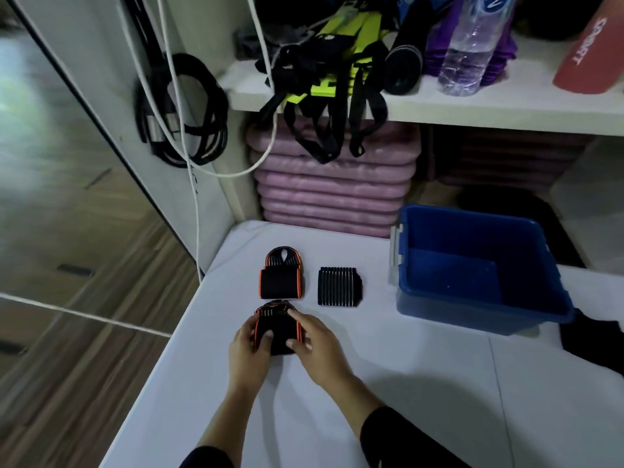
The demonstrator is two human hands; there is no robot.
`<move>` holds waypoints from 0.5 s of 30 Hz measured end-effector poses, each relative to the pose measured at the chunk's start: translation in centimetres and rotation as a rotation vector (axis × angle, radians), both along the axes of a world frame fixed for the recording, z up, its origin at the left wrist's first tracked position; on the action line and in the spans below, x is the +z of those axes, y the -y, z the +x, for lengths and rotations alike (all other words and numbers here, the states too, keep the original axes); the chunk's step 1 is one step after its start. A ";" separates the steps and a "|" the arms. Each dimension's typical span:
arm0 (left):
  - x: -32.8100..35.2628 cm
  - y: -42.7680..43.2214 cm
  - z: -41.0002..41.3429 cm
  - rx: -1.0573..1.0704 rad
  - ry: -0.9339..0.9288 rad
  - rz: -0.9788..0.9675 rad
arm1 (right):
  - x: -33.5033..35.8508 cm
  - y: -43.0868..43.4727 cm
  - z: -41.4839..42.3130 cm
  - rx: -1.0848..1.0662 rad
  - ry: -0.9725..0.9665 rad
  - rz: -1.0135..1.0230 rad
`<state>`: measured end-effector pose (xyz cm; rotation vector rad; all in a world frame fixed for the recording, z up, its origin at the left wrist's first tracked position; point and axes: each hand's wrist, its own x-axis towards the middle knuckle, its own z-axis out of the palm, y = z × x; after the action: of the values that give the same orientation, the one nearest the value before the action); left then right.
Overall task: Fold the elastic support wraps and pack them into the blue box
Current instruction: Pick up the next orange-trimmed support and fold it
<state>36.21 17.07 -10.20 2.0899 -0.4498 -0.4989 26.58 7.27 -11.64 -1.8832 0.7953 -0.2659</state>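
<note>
The black elastic support wrap with orange edging [275, 329] lies on the white table [405, 400], pressed flat between the left hand [248, 346] and right hand [315, 339], whose fingers clasp its sides. Folding looks nearly finished, so next it must be lifted into the empty blue plastic box [472, 265] to the right. Fingers hide its near edge, and dim light blurs the two other folded wraps [339, 287] beyond.

Head camera looks steeply down, close above table [405, 400].
</note>
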 end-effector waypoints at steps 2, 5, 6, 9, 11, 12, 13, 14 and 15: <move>0.2 0.0 -0.2 -0.013 0.014 -0.009 | 0.0 -0.2 -0.2 -0.012 0.021 -0.019; 0.5 -0.2 -0.4 -0.022 0.044 0.004 | 0.1 -0.2 -0.7 -0.022 0.041 -0.040; 0.6 -0.3 -0.5 -0.015 0.047 0.010 | 0.1 -0.3 -0.9 -0.027 0.042 -0.040; 1.1 -0.5 -1.2 0.022 0.058 0.044 | 0.6 -0.5 -1.9 -0.052 0.051 -0.035; 1.6 -0.8 -2.0 0.030 0.140 0.108 | 1.1 -0.8 -2.9 -0.065 0.033 -0.042; 1.7 -1.0 -2.5 0.026 0.201 0.139 | 1.3 -0.9 -3.6 -0.071 0.014 -0.052; 1.9 -1.2 -3.1 0.013 0.260 0.155 | 1.5 -1.0 -4.4 -0.078 -0.006 -0.073; 2.2 -1.4 -3.8 -0.010 0.310 0.154 | 1.7 -1.1 -5.4 -0.088 -0.031 -0.107; 2.4 -1.6 -4.7 -0.048 0.351 0.139 | 1.9 -1.2 -6.6 -0.097 -0.058 -0.148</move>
<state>31.55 18.63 -7.76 2.3150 -0.6846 -0.1922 19.96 8.47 -9.69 -2.0009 0.9301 -0.3397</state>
